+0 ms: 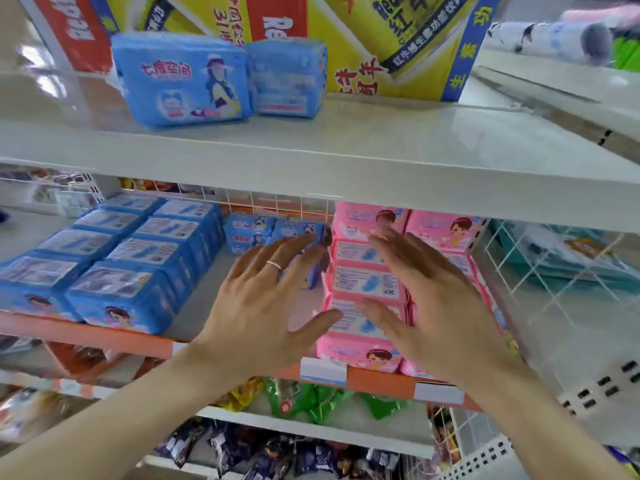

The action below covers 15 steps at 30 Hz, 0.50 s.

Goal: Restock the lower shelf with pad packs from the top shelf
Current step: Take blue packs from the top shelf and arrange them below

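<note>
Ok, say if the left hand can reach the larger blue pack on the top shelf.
Probably yes: the left hand is open and holds nothing, and the blue pack stands unblocked near the front of the top shelf.

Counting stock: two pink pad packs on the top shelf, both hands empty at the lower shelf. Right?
No: head view shows the two pad packs on the top shelf are blue, not pink. Left hand and right hand are empty at the lower shelf.

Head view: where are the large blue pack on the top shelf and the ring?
large blue pack (181,79): head view, centre of front face.
ring (273,265): head view, its visible band.
</note>
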Available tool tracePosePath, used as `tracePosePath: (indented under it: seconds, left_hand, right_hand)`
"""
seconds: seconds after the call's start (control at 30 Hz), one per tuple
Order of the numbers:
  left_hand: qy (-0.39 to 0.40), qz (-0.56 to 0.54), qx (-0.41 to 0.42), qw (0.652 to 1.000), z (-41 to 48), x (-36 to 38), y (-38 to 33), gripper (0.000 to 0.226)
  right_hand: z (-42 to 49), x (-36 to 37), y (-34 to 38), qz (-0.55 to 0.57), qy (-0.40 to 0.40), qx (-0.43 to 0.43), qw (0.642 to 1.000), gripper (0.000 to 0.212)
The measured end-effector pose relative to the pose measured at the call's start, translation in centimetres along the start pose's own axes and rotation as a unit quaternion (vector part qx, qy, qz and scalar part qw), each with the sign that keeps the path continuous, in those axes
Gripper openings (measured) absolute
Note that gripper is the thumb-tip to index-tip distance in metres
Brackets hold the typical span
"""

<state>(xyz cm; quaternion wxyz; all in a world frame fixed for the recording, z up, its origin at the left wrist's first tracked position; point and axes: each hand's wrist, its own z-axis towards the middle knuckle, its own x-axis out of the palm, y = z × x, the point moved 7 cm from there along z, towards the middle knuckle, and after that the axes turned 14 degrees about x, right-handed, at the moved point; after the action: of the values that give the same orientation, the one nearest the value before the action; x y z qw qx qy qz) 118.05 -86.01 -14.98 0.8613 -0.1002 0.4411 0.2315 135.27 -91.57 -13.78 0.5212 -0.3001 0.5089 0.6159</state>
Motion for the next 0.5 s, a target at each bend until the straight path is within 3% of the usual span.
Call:
tracePosePath:
  seconds: [0.27,0.4,0.5]
  left_hand:
    - [-0.082,0.025,0.012,0.996,-1.2,-10.5,2.8,0.065]
    - [-0.122,0.013,0.036,0.992,-2.1,-14.1,3.4,0.061]
    - [-0.144,0.002,0.041,0.989,-2.3,-16.0,4.4,0.060]
  right_hand:
    - [0.0,-5.0,10.3,0.069,-0.111,-0.146,0.981,0.064]
    - [-0.6,-7.8,13.5,0.117,-0.185,-0.186,0.958,0.045]
    - [-0.3,-9.3,15.5,0.107,-0.209,-0.202,0.951,0.044]
